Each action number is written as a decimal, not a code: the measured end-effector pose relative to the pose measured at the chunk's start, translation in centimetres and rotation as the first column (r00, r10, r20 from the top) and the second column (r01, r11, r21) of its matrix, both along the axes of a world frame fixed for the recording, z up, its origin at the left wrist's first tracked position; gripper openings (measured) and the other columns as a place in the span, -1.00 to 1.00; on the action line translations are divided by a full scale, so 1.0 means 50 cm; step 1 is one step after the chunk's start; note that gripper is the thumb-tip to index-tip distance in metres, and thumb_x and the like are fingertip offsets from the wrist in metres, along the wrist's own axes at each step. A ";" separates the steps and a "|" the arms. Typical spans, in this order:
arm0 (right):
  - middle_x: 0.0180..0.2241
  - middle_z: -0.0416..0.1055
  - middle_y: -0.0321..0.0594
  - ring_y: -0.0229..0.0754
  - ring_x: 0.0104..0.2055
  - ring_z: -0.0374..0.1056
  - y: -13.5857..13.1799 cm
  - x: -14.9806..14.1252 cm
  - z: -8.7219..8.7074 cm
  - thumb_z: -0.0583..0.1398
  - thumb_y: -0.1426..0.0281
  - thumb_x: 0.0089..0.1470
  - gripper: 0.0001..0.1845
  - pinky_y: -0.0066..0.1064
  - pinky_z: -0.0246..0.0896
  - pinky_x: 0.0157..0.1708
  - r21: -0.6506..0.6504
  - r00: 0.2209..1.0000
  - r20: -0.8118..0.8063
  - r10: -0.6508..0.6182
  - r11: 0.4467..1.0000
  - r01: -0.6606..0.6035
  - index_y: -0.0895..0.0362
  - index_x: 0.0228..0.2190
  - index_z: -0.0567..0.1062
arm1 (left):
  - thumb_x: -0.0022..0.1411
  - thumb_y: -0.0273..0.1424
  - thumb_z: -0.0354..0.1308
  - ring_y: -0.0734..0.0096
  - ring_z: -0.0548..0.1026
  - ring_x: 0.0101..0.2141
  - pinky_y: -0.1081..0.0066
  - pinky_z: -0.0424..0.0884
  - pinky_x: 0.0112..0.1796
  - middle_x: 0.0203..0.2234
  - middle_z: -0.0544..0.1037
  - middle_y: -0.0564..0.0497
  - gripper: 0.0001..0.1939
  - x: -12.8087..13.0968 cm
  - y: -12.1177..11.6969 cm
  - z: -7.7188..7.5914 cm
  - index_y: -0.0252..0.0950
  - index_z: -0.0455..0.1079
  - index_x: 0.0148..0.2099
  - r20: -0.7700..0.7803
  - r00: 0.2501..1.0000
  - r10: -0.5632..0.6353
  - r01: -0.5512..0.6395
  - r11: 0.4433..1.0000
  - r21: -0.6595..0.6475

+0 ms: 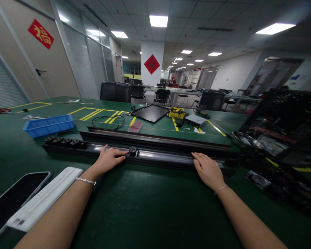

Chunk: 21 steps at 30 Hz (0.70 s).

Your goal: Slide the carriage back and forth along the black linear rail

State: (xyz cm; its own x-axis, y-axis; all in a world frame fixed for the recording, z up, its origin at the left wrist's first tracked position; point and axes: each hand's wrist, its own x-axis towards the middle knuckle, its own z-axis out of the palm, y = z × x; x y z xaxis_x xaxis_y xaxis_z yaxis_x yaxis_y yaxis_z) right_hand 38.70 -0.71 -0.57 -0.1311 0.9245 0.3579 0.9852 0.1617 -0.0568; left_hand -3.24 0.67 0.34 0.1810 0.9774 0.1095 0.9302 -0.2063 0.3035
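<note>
Two long black aluminium extrusion rails lie side by side on the green bench mat (145, 204). The nearer rail (160, 156) has a bright metal track and a small black slider block (132, 151). My left hand (109, 159) lies palm down on this rail, fingertips just left of the block. My right hand (208, 170) rests on the same rail further right, with its fingers flat over the track. Neither hand is wrapped around the rail. The farther rail (155, 140) runs just behind, untouched. Several small black parts (64, 142) sit in a row at the nearer rail's left end.
A black phone (14, 202) and a white strip (44, 197) lie left of my left arm. Behind the rails are a blue tray (48, 126), coiled cable (108, 121), a black panel (150, 113) and a yellow-wired case (176, 112). Dark electronic equipment (282, 128) stands at right.
</note>
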 end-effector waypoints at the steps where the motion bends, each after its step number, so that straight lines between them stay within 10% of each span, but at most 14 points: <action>1: 0.05 0.34 -0.21 -0.10 0.11 0.18 0.000 0.000 0.000 -0.13 0.25 0.18 -0.52 -0.16 0.12 0.01 0.003 1.000 0.000 0.000 1.000 0.000 0.05 0.03 0.38 | 0.17 -0.19 0.00 0.26 0.35 0.01 -0.08 -0.30 0.13 -0.07 0.52 0.12 -0.64 0.000 0.000 0.000 0.09 0.36 0.02 -0.002 1.000 0.000 0.000 1.000 0.000; 15: 0.04 0.35 -0.22 -0.11 0.10 0.20 0.004 0.003 -0.007 -0.11 0.27 0.16 -0.53 -0.19 0.12 0.02 0.034 1.000 0.004 0.009 0.999 -0.009 0.06 0.01 0.39 | 0.18 -0.15 -0.01 0.22 0.36 0.01 -0.11 -0.28 0.12 -0.08 0.52 0.12 -0.64 0.001 -0.003 0.004 0.12 0.35 0.03 -0.031 0.999 -0.008 0.008 1.000 0.000; 21: 0.05 0.34 -0.21 -0.11 0.11 0.19 0.000 -0.001 -0.001 -0.13 0.26 0.18 -0.51 -0.18 0.11 0.02 0.015 1.000 0.004 0.008 1.000 -0.009 0.08 0.02 0.38 | 0.18 -0.15 -0.02 0.26 0.38 -0.02 0.15 0.11 0.06 -0.04 0.50 0.12 -0.61 -0.002 -0.002 0.002 0.01 0.37 0.04 -0.018 0.999 -0.047 0.048 0.998 0.035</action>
